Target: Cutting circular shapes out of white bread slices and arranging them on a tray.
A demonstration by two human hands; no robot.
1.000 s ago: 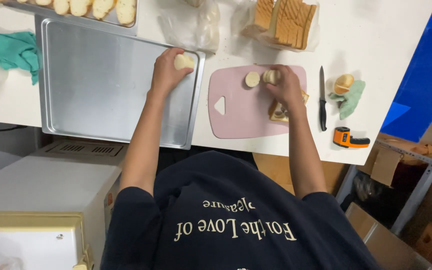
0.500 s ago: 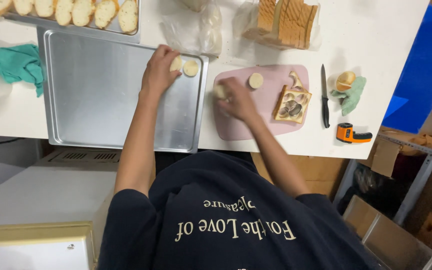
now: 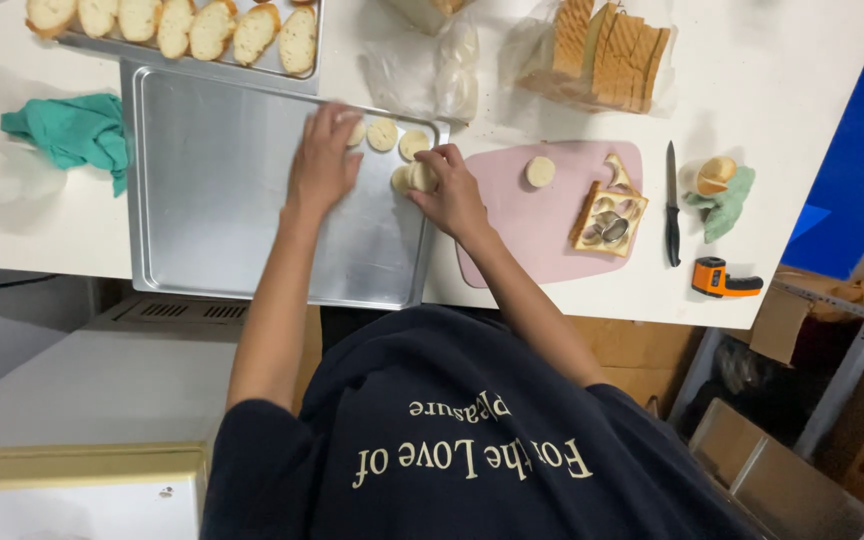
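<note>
We see a white table point(image 3: 802, 60) bearing a tray point(image 3: 212, 200); the left hand point(image 3: 322, 160) lies spread, the right hand point(image 3: 447, 190) pinches a bread round point(image 3: 420, 176).

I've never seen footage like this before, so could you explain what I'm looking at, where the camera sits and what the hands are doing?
One camera looks straight down on a person working bare-handed at a white table. The left hand rests on a metal baking tray. The right hand holds a small bread round at the tray's edge, beside three other rounds. Nearby lie a pink cutting board with a cut-out bread slice, a knife, sliced bread and a green cloth.
</note>
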